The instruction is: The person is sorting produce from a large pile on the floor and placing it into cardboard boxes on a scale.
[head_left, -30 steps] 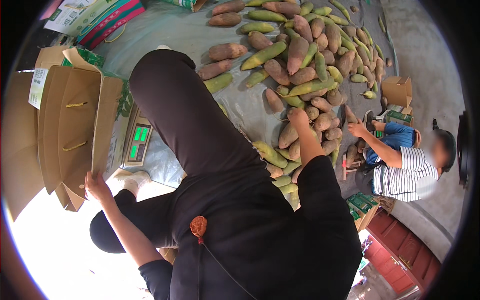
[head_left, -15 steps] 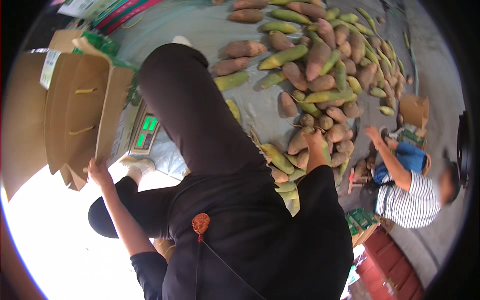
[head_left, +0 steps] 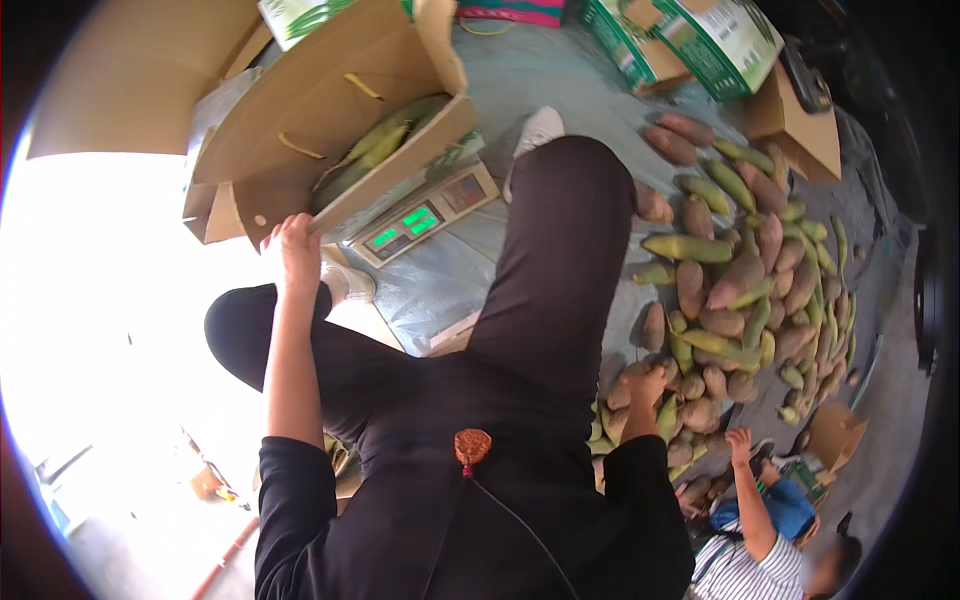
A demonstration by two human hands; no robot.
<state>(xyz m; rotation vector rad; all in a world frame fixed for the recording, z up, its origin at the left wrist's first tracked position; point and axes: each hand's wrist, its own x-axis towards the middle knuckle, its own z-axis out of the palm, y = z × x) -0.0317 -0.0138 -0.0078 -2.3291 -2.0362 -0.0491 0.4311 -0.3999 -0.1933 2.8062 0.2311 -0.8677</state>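
Observation:
My left hand (head_left: pixel 292 248) has its fingers curled over the near corner of an open cardboard carton (head_left: pixel 345 205). Long green radishes (head_left: pixel 385 145) lie inside the carton, which sits over a digital scale (head_left: pixel 425 218) with lit green figures. On my right, my right hand (head_left: pixel 645 385) is down at the near edge of a heap of brown-pink roots that look like sweet potatoes (head_left: pixel 737 283) and more green radishes. Its fingers are bent over the heap, beside a brown root (head_left: pixel 618 392); what lies under them is hidden.
Green and white printed boxes (head_left: pixel 715 45) and a plain brown carton (head_left: pixel 800 125) stand at the far right. A co-worker in a striped shirt (head_left: pixel 735 570) sits beyond the heap at the lower right, one hand raised. Plastic sheeting (head_left: pixel 440 300) covers the floor.
The view has swung left, so everything appears shifted rightward or downward. Radishes inside the carton now show. My left hand still holds its edge, and my right hand stays at the heap.

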